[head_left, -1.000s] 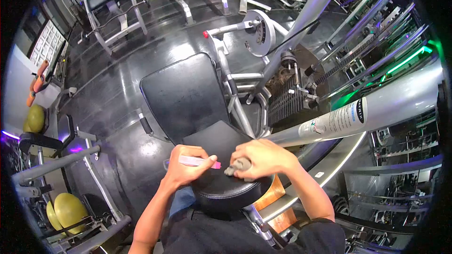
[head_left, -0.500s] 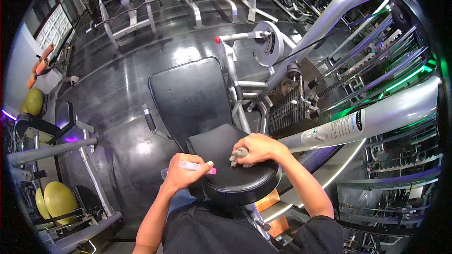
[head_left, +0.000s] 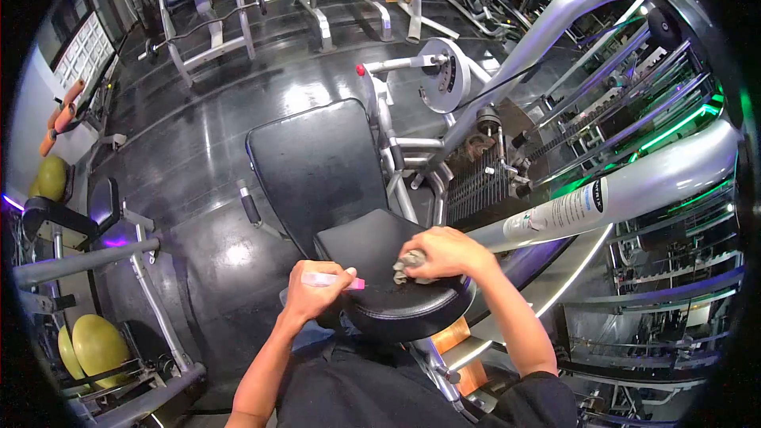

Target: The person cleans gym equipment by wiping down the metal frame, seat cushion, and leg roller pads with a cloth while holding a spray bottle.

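A clear bottle with a pink nozzle (head_left: 355, 284) is gripped in my left hand (head_left: 311, 289), just above the left part of the black padded seat (head_left: 365, 246). My right hand (head_left: 448, 256) presses a crumpled grey cloth (head_left: 408, 267) onto the seat near its right side. Small dark marks show on the seat between the cloth and the nozzle. Behind the seat rises the black backrest (head_left: 313, 162), which neither hand touches.
A grey machine arm (head_left: 634, 190) slants past my right hand. Behind it stands a weight stack (head_left: 479, 186). A metal handle (head_left: 249, 204) sticks out left of the backrest. Yellow-green balls (head_left: 101, 349) rest on a rack at left.
My right hand and the cloth have moved slightly right and toward me over the seat since half a second ago. My left hand keeps its hold on the bottle. The camera view has shifted slightly.
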Action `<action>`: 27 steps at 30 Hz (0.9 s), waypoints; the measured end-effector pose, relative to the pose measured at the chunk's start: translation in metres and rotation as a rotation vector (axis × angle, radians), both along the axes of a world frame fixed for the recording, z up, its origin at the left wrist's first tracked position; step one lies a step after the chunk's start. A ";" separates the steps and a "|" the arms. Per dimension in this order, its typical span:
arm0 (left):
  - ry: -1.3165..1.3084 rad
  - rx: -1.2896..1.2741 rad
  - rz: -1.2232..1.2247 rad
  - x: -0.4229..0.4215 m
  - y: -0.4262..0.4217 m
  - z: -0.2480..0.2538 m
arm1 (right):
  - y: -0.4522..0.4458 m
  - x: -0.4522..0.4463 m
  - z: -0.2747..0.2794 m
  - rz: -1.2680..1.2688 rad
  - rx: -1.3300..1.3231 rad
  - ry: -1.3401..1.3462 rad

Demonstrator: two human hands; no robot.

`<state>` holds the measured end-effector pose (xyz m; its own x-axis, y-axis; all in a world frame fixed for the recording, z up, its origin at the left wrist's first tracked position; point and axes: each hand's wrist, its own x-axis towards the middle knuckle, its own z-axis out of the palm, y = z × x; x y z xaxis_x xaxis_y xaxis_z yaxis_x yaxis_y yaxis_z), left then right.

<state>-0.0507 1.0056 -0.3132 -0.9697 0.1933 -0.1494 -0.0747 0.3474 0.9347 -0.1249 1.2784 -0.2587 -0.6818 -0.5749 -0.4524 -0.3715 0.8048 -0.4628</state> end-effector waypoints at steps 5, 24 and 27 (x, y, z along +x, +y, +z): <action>-0.165 0.180 0.042 0.008 -0.024 0.004 | -0.052 0.015 0.000 0.137 -0.096 -0.111; -0.140 0.234 0.134 0.025 -0.051 -0.011 | -0.082 0.011 -0.027 0.302 0.064 0.018; -0.025 0.312 0.198 0.025 -0.052 -0.017 | -0.086 0.028 0.017 0.277 -0.021 -0.101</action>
